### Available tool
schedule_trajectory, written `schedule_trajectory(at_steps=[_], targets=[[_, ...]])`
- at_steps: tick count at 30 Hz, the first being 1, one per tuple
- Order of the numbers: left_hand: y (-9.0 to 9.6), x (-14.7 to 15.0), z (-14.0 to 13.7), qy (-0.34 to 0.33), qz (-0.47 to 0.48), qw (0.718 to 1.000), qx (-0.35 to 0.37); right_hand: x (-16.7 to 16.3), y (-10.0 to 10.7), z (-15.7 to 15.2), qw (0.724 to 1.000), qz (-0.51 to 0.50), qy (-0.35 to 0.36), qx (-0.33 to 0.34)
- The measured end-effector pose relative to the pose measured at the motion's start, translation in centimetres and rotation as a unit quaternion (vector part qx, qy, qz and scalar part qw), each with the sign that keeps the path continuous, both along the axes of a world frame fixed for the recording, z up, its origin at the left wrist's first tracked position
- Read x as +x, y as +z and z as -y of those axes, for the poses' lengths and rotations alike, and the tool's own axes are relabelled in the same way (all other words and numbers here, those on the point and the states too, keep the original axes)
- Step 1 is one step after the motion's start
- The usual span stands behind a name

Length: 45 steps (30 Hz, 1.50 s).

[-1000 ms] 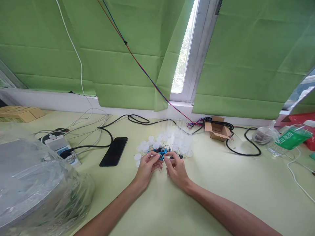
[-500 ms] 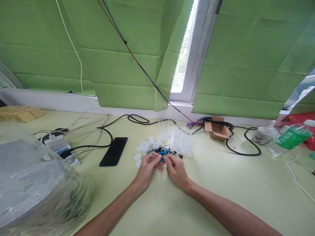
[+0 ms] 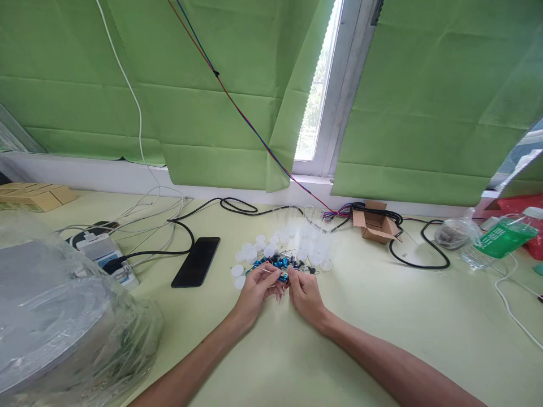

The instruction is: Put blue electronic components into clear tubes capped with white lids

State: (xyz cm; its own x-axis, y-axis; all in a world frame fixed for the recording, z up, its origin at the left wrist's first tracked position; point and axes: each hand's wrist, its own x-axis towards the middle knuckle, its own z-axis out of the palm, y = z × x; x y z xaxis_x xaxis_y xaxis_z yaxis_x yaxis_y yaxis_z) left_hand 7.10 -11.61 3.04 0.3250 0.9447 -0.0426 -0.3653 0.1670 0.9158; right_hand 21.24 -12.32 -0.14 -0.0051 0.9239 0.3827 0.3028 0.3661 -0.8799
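My left hand (image 3: 257, 287) is closed in a pinch around a small blue cylindrical component (image 3: 283, 277). A thin pale wire or rod (image 3: 267, 270) runs across the fingers of that hand. My right hand (image 3: 304, 289) is also closed, its thumb and forefinger pinched at the right end of the blue component; what exactly they grip there is too small to tell. Just beyond my fingertips lies a pile of small blue and black parts with thin wire leads (image 3: 280, 261), partly hidden by both hands.
Round translucent caps (image 3: 250, 254) lie around the pile, and clear tubes (image 3: 309, 229) stand behind it. To the left are a black phone (image 3: 195, 262), a power strip (image 3: 111, 259) and a plastic-wrapped object (image 3: 76, 316). An open cardboard box (image 3: 376, 229), black cables and a bottle (image 3: 503, 237) are right.
My right hand has shifted slightly right and down, and its fingertips sit a little farther from the left ones. More of the blue component shows between them. The left hand stays nearly in place.
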Motion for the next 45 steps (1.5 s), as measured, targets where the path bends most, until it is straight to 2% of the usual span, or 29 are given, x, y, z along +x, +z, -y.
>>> schedule_trajectory(at_steps=[7, 12, 23, 37, 42, 45], targets=[[0.3, -0.1, -0.2, 0.025, 0.02, 0.999, -0.021, 0.1, 0.3, 0.4, 0.997, -0.051, 0.023, -0.048], [0.7, -0.1, -0.1, 0.053, 0.025, 0.998, -0.036, 0.0, 0.5, 0.5, 0.998, -0.03, 0.041, -0.041], [-0.1, -0.2, -0.3, 0.029, 0.021, 0.999, -0.016, 0.1, 0.1, 0.2, 0.998, -0.02, 0.039, -0.044], [-0.2, -0.1, -0.1, -0.004, -0.003, 1.0, 0.007, 0.0, 0.2, 0.1, 1.0, 0.011, 0.003, -0.002], [-0.3, -0.1, -0.2, -0.004, 0.007, 1.0, -0.001, 0.0, 0.3, 0.2, 1.0, -0.017, -0.003, -0.019], [-0.2, -0.2, -0.3, 0.014, 0.012, 1.0, -0.009, 0.0, 0.5, 0.3, 0.998, -0.051, 0.021, -0.043]])
